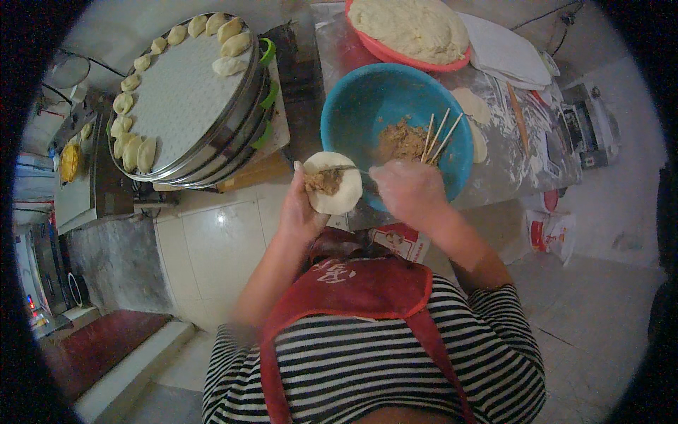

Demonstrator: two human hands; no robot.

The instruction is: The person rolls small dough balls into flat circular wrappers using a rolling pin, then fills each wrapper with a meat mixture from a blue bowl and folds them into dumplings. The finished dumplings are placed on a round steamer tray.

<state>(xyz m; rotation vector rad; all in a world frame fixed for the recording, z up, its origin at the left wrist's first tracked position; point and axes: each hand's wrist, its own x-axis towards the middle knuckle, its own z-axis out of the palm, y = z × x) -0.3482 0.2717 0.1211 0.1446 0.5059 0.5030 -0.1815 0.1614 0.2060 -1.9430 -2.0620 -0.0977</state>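
My left hand [303,209] holds up a round dough wrapper [347,191] by its left side. A lump of brown minced filling [324,182] sits on the wrapper's left half. My right hand [410,188], slightly blurred, is closed on a thin filling spatula [344,168], whose blade lies over the wrapper at the filling. Below and beyond the right hand is a blue plastic basin [349,100]. Inside it are more brown filling [401,139] and three thin wooden sticks [435,139], their lower ends hidden by the hand or filling.
On the left, stacked steamer trays [175,100] carry several folded dumplings [146,155] around the top rim. A red basin [365,47] of dough [410,26] stands behind the blue one. Flat wrappers [471,106], a rolling pin [519,119] and white cloth [503,50] lie on the floured table [498,175].
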